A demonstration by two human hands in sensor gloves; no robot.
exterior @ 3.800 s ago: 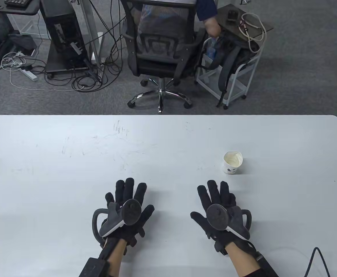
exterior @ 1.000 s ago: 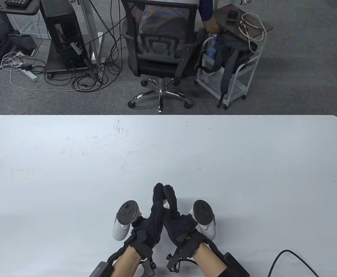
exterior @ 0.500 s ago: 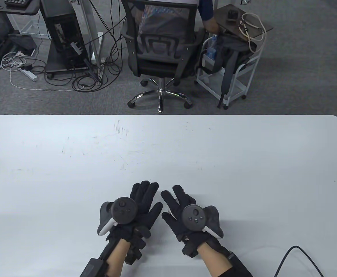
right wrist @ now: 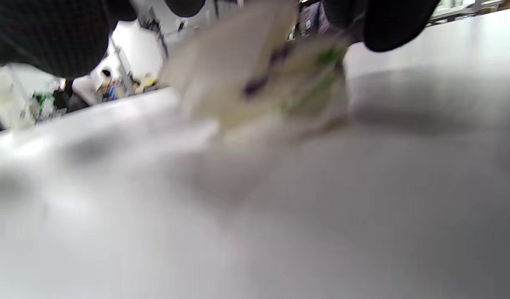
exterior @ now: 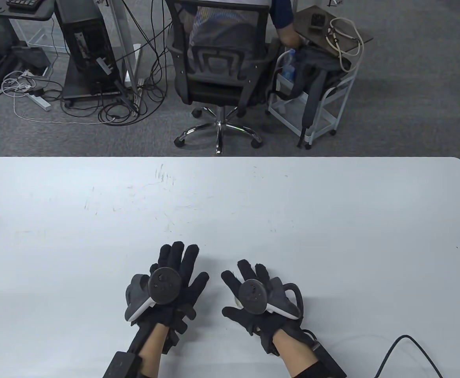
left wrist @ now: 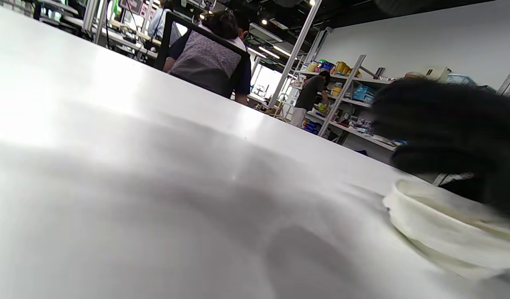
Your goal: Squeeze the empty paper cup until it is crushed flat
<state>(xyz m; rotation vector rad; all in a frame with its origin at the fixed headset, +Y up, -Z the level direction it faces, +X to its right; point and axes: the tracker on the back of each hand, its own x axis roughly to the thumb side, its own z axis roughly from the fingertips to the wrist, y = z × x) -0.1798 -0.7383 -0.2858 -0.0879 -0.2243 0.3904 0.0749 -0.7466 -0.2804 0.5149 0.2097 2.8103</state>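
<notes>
Since half a second ago both hands have drawn apart: left hand (exterior: 170, 281) lies spread, palm down, holding nothing; right hand (exterior: 253, 293) covers the paper cup (left wrist: 446, 226) on the table (exterior: 332, 204), fingers over it. Cup: cream, squashed flat, rim (right wrist: 255, 79) crumpled, blurred print; lies under the right hand.

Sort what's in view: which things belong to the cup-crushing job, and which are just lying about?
Job:
paper cup, crumpled beneath the right hand
left hand, resting apart from the cup
white table

Lying about:
office chair
white cart
black cable on the table's near right
</notes>
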